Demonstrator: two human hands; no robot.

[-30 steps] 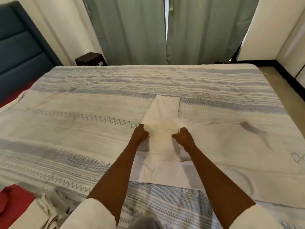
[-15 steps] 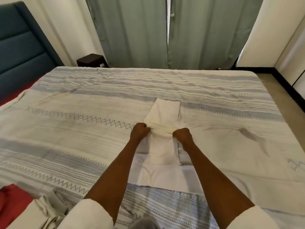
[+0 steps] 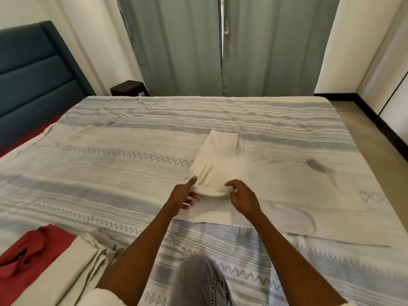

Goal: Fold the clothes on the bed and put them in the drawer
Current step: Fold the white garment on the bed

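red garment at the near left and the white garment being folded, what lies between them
In the head view, a folded beige cloth beside the red garment, then patterned bedspread up to the white garment.

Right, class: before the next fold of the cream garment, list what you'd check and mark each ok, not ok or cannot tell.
1. Left hand grips the garment fold: ok, thumb on top, fingers under.
2. Right hand grips the same fold: ok.
3. Far end lies flat on the bed: ok.
4. Fold edge even between the hands: cannot tell.
5. Folded pile and red cloth out of the way: ok, near left.
6. Drawer ready: cannot tell, not in view.
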